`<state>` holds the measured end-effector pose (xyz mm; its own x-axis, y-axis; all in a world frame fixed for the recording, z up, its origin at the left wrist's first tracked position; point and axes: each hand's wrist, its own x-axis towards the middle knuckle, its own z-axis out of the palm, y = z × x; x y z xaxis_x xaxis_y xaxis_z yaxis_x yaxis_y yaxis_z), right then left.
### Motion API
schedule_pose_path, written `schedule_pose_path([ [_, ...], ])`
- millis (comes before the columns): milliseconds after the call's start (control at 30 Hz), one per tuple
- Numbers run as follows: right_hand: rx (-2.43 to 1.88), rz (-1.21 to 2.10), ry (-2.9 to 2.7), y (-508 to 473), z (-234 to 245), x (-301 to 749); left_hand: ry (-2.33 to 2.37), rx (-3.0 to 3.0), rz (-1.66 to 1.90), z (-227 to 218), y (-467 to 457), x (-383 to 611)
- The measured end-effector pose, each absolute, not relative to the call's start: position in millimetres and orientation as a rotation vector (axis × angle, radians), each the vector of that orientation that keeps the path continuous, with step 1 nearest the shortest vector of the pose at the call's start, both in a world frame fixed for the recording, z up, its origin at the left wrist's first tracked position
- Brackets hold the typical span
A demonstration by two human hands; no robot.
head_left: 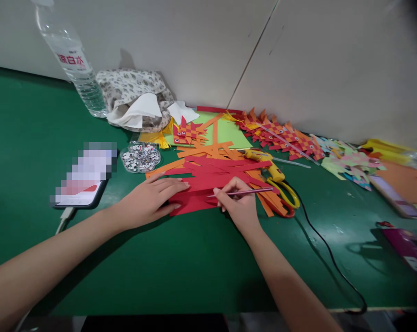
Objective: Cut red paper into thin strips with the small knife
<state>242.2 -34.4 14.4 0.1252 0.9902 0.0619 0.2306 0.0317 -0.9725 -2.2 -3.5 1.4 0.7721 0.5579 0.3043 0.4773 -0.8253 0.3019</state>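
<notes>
My left hand (153, 196) lies flat, fingers stretched out, on a red paper sheet (194, 200) on the green table. My right hand (237, 200) pinches a thin pink pencil (244, 192), its tip resting on the same red sheet. Behind the sheet lies a heap of red paper strips (222, 170) and orange paper strips (208, 150).
A phone (84, 177) on a cable lies left, beside a tray of googly eyes (141, 157). A water bottle (72, 57) and cloth bag (135, 94) stand at the wall. A yellow glue gun (263, 161), scissors (286, 196) and woven paper fish (280, 133) lie right.
</notes>
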Motion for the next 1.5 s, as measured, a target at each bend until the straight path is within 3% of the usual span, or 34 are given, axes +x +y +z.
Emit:
schedule_pose_path([
  [333,-1.35,1.073,-1.384,-35.8,13.0,203.9,0.818,2.757,0.572,-1.2,-3.4,-3.0],
  [1500,-1.457,0.892,-1.414,-30.0,10.7,229.2,0.835,2.789,0.558,-1.6,-3.4,-3.5],
])
